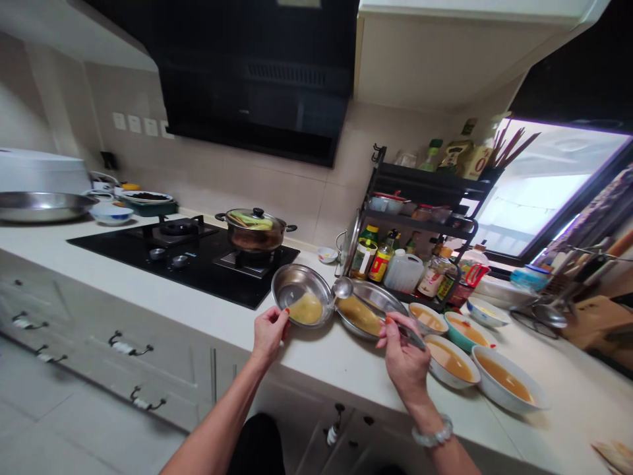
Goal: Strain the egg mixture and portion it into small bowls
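My left hand [271,334] pinches the near rim of a metal bowl [302,280], which tilts toward me with yellowish liquid pooled at its lower side. In my right hand [403,353] is a ladle [343,287], gripped by its handle. The ladle's round head is over the gap between that bowl and a second metal bowl [383,298], close to both rims. The second bowl also contains yellow-brown liquid. Right of my right hand stand several bowls of orange-brown liquid, among them a large white bowl [534,396] and a green bowl [457,333].
A lidded pot [254,237] sits on the black gas hob [212,280] to the left. Behind the bowls, a black rack [420,221] carries bottles and jars. A knife block [596,316] is at the far right, and a wide metal pan [44,210] lies far left.
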`<action>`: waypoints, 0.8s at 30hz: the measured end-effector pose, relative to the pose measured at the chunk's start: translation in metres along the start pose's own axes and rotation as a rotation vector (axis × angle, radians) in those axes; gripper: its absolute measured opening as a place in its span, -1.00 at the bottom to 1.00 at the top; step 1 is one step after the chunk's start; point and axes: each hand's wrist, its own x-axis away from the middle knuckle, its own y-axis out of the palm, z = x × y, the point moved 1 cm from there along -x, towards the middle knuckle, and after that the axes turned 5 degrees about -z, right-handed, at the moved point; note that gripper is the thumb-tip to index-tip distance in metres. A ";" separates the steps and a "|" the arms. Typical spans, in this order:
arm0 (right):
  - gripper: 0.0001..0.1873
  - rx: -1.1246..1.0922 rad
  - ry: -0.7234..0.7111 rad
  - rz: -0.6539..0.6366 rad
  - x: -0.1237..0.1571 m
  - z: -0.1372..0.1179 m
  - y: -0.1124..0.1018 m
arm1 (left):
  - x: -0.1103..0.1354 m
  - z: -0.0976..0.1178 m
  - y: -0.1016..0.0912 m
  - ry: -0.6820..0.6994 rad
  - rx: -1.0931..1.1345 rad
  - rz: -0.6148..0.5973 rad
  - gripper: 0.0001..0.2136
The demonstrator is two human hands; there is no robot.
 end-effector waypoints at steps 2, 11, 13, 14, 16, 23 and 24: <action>-0.79 -0.029 0.007 -0.048 0.004 0.002 0.006 | 0.000 -0.001 0.000 0.005 0.000 -0.001 -0.69; -0.82 0.001 -0.012 -0.193 0.014 0.022 0.019 | 0.000 0.000 0.000 0.004 0.003 -0.002 -0.69; -0.82 0.002 -0.001 -0.202 0.015 0.024 0.021 | 0.000 0.000 0.001 -0.003 0.001 -0.001 -0.69; -0.81 0.001 0.008 -0.204 0.015 0.025 0.023 | 0.000 0.001 0.001 -0.005 -0.002 -0.001 -0.69; -0.80 -0.003 0.028 -0.209 0.017 0.025 0.026 | 0.000 0.001 0.001 -0.007 -0.011 0.001 -0.68; -0.70 -0.145 0.233 -0.224 0.019 0.031 0.040 | -0.001 -0.001 0.000 0.001 -0.026 -0.001 -0.68; -0.69 -0.177 0.262 -0.205 0.019 0.032 0.041 | -0.001 -0.001 -0.001 0.003 -0.027 -0.003 -0.68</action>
